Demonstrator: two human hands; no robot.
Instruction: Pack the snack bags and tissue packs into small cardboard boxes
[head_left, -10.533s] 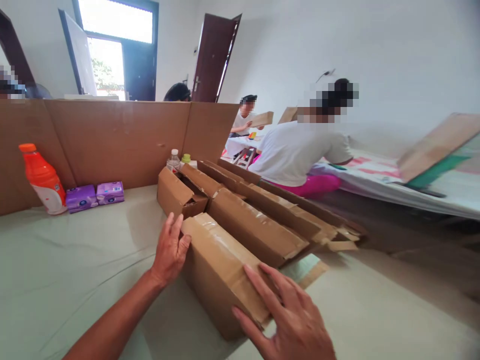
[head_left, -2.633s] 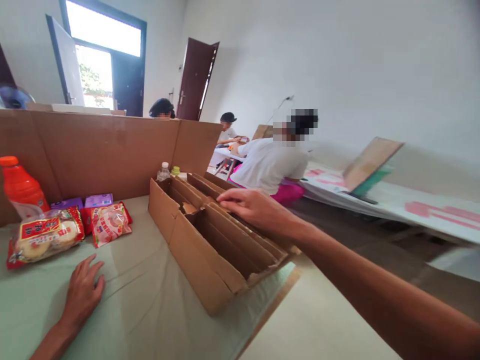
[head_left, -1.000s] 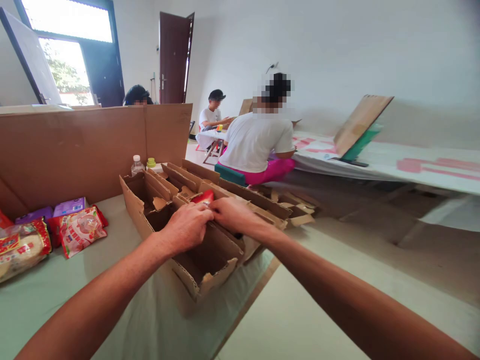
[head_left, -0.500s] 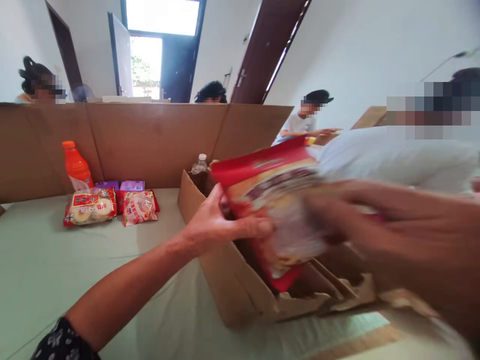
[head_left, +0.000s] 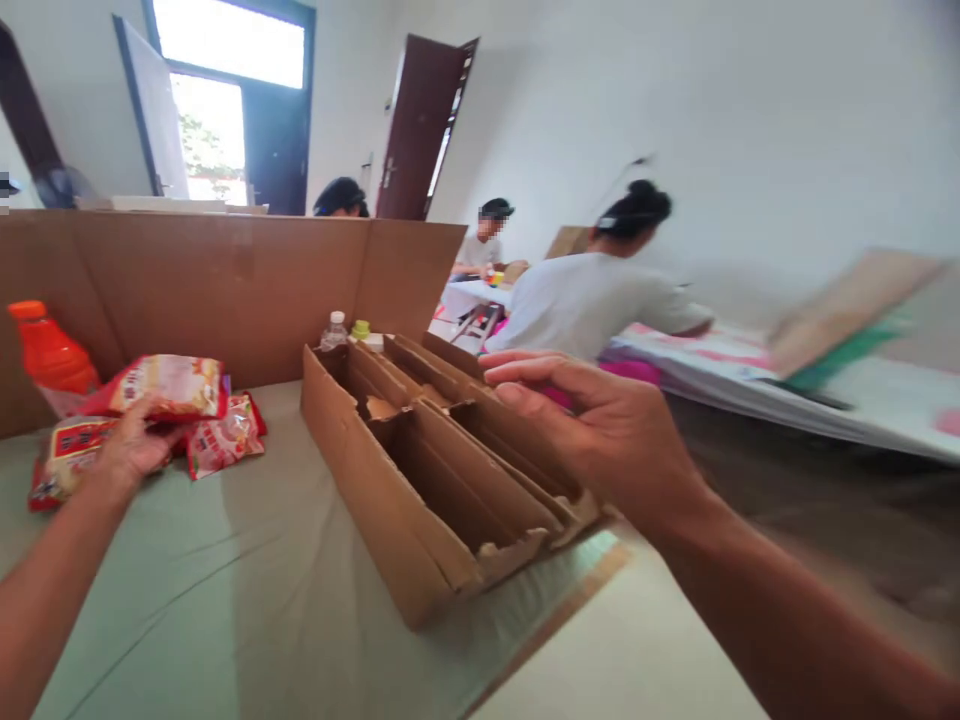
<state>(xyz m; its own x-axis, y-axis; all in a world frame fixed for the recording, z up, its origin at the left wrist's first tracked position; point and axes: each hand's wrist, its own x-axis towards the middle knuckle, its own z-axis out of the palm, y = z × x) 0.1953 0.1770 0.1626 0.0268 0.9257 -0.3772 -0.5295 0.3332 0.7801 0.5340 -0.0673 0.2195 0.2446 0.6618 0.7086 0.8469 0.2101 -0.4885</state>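
Note:
At the left, my left hand (head_left: 135, 447) is closed on a red and cream snack bag (head_left: 176, 385). That bag is above two other packets: a red bag of round snacks (head_left: 67, 455), partly hidden by my hand, and a pink and red packet (head_left: 225, 440). Over the right side of the cardboard box (head_left: 367, 480) hovers my right hand (head_left: 592, 410), its fingers stretched forward and holding nothing. Cardboard dividers split the box into several long compartments. A clear bottle (head_left: 335, 330) and a green-capped container (head_left: 361, 330) stand in its far end.
An orange bottle (head_left: 52, 350) stands behind the snack packets. A tall cardboard panel (head_left: 225, 280) runs along the back of the cloth-covered table (head_left: 247, 600). To the right, a person in a white shirt (head_left: 577, 300) leans over another table; other people sit further back.
The red snack bag has gone from above the box to the packets at the left, in my left hand. My right hand has let go of it. The view has turned right.

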